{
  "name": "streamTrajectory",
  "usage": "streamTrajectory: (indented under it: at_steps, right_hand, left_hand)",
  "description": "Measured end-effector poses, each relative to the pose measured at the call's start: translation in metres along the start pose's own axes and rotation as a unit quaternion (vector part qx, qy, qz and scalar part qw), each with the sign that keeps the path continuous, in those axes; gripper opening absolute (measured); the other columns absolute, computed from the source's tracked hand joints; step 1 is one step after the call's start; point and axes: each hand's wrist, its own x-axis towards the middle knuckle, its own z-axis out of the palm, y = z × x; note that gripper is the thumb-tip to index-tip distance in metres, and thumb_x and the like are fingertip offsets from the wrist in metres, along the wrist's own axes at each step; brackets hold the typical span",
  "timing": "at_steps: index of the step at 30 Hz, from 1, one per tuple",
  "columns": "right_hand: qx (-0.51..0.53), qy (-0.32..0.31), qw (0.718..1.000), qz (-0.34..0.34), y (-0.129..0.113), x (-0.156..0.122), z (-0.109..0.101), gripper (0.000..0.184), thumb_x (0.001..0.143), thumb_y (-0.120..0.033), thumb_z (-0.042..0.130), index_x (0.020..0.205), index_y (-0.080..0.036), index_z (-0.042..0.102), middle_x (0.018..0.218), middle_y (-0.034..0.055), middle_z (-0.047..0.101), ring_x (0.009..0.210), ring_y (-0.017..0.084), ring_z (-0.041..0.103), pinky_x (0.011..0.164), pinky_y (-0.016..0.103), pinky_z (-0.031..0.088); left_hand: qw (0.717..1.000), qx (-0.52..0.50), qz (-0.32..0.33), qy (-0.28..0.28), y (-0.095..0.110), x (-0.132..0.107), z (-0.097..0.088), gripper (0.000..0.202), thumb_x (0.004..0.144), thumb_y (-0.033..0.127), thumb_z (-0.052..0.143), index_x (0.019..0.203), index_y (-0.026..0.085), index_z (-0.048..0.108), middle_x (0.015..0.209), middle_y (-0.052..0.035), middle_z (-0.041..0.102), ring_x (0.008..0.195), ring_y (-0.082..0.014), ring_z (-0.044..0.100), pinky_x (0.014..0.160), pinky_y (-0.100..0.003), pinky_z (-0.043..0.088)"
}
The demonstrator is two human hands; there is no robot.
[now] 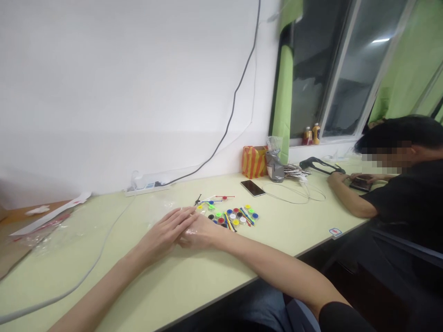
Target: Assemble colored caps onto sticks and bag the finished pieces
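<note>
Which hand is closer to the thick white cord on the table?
The left. The left hand is right of the cord in the picture, not touching it; the right hand is farther right, partly under the left hand's fingers.

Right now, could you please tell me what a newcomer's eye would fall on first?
Probably the colourful small pieces on the pale table, just beyond the right hand, which the left hand partly overlaps. Next might come the red-and-yellow striped bag at the table's back, near the bright green curtain beside the window.
</note>
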Motion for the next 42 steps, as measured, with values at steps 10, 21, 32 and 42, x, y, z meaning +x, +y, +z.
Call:
streamTrajectory:
  at_steps: [10,21,32,42]
  right_hand:
    - [-0.035,0.019,0.999,-0.030,0.000,-0.012,-0.008,0.028,0.103,-0.019,0.044,0.121,-0.022,0.066,0.141,0.0159,0.056,0.139,0.031,0.043,0.112,0.054,0.039]
    - [-0.037,-0.045,0.994,-0.087,-0.009,-0.009,-0.024,0.023,0.103,-0.017,0.045,0.109,-0.019,0.067,0.117,0.0105,0.070,0.110,0.023,0.060,0.095,0.039,0.049]
    - [0.069,0.091,0.993,0.019,0.022,-0.012,-0.047,0.036,0.104,-0.043,0.049,0.127,-0.019,0.063,0.123,0.0114,0.068,0.119,0.022,0.056,0.103,0.039,0.043]
    - [-0.031,-0.009,0.894,0.447,0.130,-0.076,-0.023,0.011,0.089,-0.018,0.072,0.087,-0.007,0.074,0.101,0.0219,0.069,0.103,0.027,0.055,0.083,0.038,0.037]
  left_hand:
    - [0.999,0.007,-0.041,-0.025,-0.014,-0.003,-0.007,0.079,0.092,0.012,0.050,0.163,0.030,0.020,0.163,-0.0068,0.038,0.150,-0.0276,0.037,0.126,-0.052,0.023]
    - [0.997,-0.008,-0.031,-0.074,-0.009,-0.004,-0.012,0.079,0.084,0.018,0.059,0.157,0.030,0.032,0.150,-0.0080,0.054,0.148,-0.0312,0.039,0.127,-0.057,0.013]
    - [0.989,-0.022,-0.144,-0.002,-0.038,-0.021,-0.002,0.075,0.081,0.034,0.066,0.149,0.024,0.037,0.139,-0.0141,0.057,0.130,-0.0345,0.053,0.116,-0.056,0.035]
    - [0.970,-0.054,-0.236,-0.001,-0.036,-0.026,0.016,0.077,0.080,0.026,0.062,0.151,0.024,0.032,0.144,-0.0146,0.050,0.133,-0.0350,0.046,0.112,-0.055,0.035]
